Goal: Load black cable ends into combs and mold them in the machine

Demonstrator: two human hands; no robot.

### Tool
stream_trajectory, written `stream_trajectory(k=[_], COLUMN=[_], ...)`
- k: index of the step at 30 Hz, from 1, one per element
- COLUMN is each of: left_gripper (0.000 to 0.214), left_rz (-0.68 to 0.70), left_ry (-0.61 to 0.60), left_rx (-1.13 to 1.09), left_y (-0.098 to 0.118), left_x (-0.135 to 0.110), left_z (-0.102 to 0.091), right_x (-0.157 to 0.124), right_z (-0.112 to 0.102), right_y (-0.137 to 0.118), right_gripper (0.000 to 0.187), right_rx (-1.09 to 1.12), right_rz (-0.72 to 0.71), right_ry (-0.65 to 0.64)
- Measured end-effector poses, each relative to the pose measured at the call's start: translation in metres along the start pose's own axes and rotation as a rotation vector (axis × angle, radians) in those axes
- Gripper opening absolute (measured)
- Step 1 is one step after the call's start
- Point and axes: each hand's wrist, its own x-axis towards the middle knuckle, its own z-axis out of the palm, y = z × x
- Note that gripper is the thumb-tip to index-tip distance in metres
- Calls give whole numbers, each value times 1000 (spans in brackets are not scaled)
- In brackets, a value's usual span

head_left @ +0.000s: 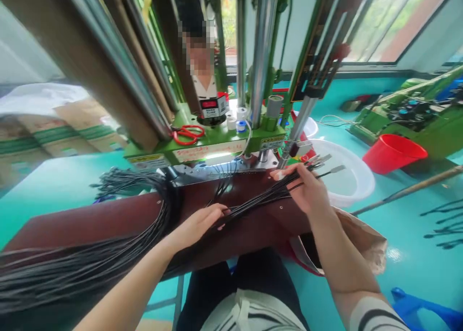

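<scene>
My left hand (197,225) lies on the dark red worktable (90,222), fingers closed over a thin bundle of black cables (253,203). My right hand (307,188) grips the same cables further along, near their metal plug ends (321,163), which point right. A large sheaf of black cables (108,244) sweeps across the table's left side. Behind stands a green moulding press (217,145) with steel columns.
Red scissors (188,134) and small tape rolls (237,121) sit on the press base. A white basin (356,176) and red bucket (392,152) stand on the teal floor at right. Another person stands behind the press. Cartons sit at left.
</scene>
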Motion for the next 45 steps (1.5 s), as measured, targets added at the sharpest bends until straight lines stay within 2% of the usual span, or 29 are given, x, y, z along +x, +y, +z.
stream_trajectory(k=[2, 4, 6, 9, 11, 15, 17, 21, 23, 27, 30, 32, 35, 38, 40, 42, 44, 45], left_gripper=[38, 41, 44, 31, 30, 22, 11, 16, 20, 18, 19, 20, 19, 21, 23, 18, 11, 14], left_rz=[1, 33, 69, 136, 212, 287, 255, 99, 58, 23, 18, -10, -93, -144, -138, -99, -57, -56], left_ry=[31, 19, 41, 149, 289, 750, 826, 752, 701, 512, 354, 294, 255, 198, 191, 239, 351, 441], left_rx=[-110, -109, 7, 265, 425, 814, 996, 1135, 1150, 1194, 1222, 1225, 1226, 1247, 1245, 1209, 1154, 1125], left_y=[-3, -3, -2, -5, -12, -38, -53, -72, -73, -66, -59, -55, -49, -48, -50, -53, -57, -59], left_x=[-13, -20, -25, -29, -35, -60, -77, -102, -106, -103, -106, -114, -129, -137, -136, -134, -137, -143], left_z=[-5, -8, -9, -4, 4, 26, 33, 37, 35, 27, 16, 6, -6, -9, -7, -6, -13, -20], right_x=[2, 3, 3, 5, 7, 16, 20, 23, 23, 23, 27, 28, 25, 16, 9, 4, 1, -1], right_z=[5, 10, 16, 26, 33, 41, 43, 50, 56, 64, 59, 51, 40, 31, 24, 15, 5, 0], right_y=[-7, -15, -23, -34, -38, -40, -39, -40, -43, -46, -44, -39, -27, -13, -6, -2, 0, 1], right_gripper=[25, 24, 23, 22, 22, 22, 21, 22, 23, 26, 24, 20, 18, 18, 17, 15, 13, 12], right_rx=[-28, -51, -81, -138, -161, -206, -236, -263, -293, -348, -333, -295, -237, -236, -230, -183, -121, -95], right_rz=[-40, -61, -79, -120, -135, -157, -172, -178, -192, -248, -236, -209, -131, -48, -12, -7, -18, -8], right_ry=[-24, -60, -88, -103, -97, -36, -8, 4, 34, 70, 125, 172, 122, 77, 104, 177, 305, 388])
